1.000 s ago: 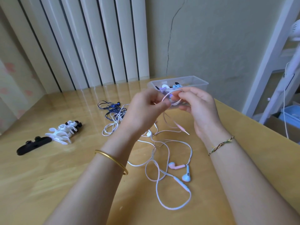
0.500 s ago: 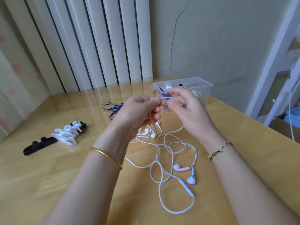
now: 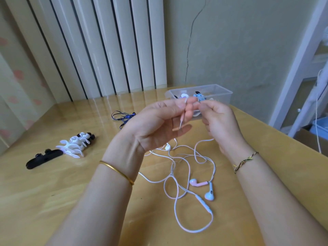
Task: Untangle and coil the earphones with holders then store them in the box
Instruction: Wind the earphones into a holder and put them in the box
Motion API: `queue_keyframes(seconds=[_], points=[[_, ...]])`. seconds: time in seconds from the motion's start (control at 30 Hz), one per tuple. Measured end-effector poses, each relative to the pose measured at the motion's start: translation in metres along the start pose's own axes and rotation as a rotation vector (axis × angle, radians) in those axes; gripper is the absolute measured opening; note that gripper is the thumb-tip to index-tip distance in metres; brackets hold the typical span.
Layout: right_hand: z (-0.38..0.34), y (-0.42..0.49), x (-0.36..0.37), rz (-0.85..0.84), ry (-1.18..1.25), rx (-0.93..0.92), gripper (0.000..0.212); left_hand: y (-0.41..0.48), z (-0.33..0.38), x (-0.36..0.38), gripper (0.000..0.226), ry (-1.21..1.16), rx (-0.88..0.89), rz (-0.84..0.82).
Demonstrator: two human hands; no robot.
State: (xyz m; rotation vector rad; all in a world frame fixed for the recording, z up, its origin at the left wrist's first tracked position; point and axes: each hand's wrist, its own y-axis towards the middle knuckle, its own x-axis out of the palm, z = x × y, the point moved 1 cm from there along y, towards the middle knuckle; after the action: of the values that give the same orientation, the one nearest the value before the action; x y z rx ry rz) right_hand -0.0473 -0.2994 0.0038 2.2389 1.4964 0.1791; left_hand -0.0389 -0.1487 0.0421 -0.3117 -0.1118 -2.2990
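Evidently this is the start of a coil: the left hand point(image 3: 156, 125) is raised above the table point(image 3: 53, 201), thumb and fingers pinching the pink-and-blue earphones point(image 3: 203, 203) just behind the plug point(image 3: 180, 125). The plug hangs tip-down in front of the palm, so the free end is anchored while cord is gathered. The right hand point(image 3: 221, 125), close beside it with fingertips nearly meeting the left's, pinches the same cord a little further along, probably to shape the first loop; the run of cord between the two pinches is too blurred to trace. The rest trails down to the tabletop and lies in loose crossing loops, its two earbuds point(image 3: 210, 195) side by side nearer the person. It appears to overlap the white earphones point(image 3: 167, 147), so lifting from the plug end should let the tangle fall out under its own weight. The clear box point(image 3: 221, 90) stands just behind the hands, holding what look like a few wound sets, handy for dropping this one in. The white holders point(image 3: 74, 144) and a black holder point(image 3: 42, 158) sit well apart to the left, untouched, so one must be fetched before storing. A dark blue set point(image 3: 124, 117) lies loose beyond the left hand.
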Motion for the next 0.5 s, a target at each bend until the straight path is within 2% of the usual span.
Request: queue_keyframes(seconds=[0.1,0.2,0.33,0.5], points=[[-0.008,-0.008,0.006,-0.230,-0.110,-0.022,0.021,0.005,0.003,-0.001,0.019,-0.168,0.087,0.195],[-0.009,-0.016,0.015,-0.421,-0.315,-0.130,0.031,0.009,-0.004,-0.007,0.021,-0.284,0.155,0.417],[-0.010,-0.018,0.015,-0.526,-0.438,-0.183,0.033,0.011,-0.013,-0.004,0.019,-0.273,0.295,0.569],[-0.016,-0.018,0.012,-0.564,-0.474,-0.173,0.029,0.014,-0.023,-0.001,0.015,-0.042,0.427,0.658]])
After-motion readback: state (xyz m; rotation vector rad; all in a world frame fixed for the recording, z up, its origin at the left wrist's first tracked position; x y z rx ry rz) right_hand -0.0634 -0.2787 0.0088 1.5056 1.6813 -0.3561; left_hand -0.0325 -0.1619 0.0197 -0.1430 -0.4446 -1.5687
